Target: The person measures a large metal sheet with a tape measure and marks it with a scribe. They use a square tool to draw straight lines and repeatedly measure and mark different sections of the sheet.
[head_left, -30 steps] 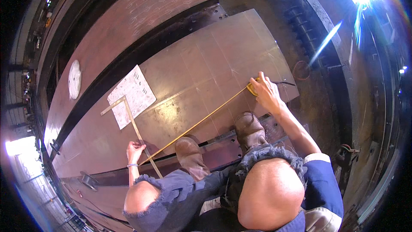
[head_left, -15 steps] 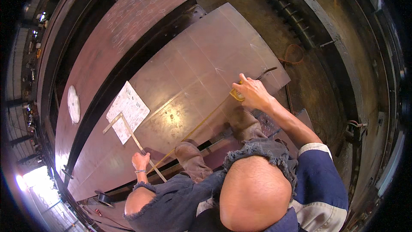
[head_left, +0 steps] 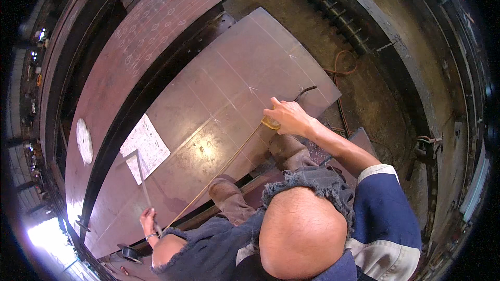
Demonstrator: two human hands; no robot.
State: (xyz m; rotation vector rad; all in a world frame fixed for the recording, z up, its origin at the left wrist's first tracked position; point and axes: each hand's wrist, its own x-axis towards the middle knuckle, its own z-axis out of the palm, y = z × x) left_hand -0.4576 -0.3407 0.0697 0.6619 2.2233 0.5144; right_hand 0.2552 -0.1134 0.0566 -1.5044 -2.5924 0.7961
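Note:
My right hand (head_left: 289, 117) is closed around a yellow tape measure (head_left: 269, 123) above a large flat steel plate (head_left: 234, 57). Its blade (head_left: 219, 171) stretches diagonally toward the lower left, passing close to my left hand (head_left: 148, 221). In that left hand I grip the long arm of a metal steel square (head_left: 143, 182). The square's corner overlaps a white marked sheet (head_left: 148, 145) lying on the plate. Whether the left fingers also pinch the blade's end is hidden. Thin lines and white arrow marks cross the plate.
A second steel plate (head_left: 151, 21) with chalk ovals lies beyond a dark gap, bearing a round white disc (head_left: 84, 140). A dark bent rod (head_left: 304, 92) rests near my right hand. Cables (head_left: 344, 65) trail across the floor. A black spool (head_left: 129, 253) sits at lower left.
My left hand has moved down and left, drawing the steel square with it. My right hand still holds the tape measure; the whole view has shifted slightly.

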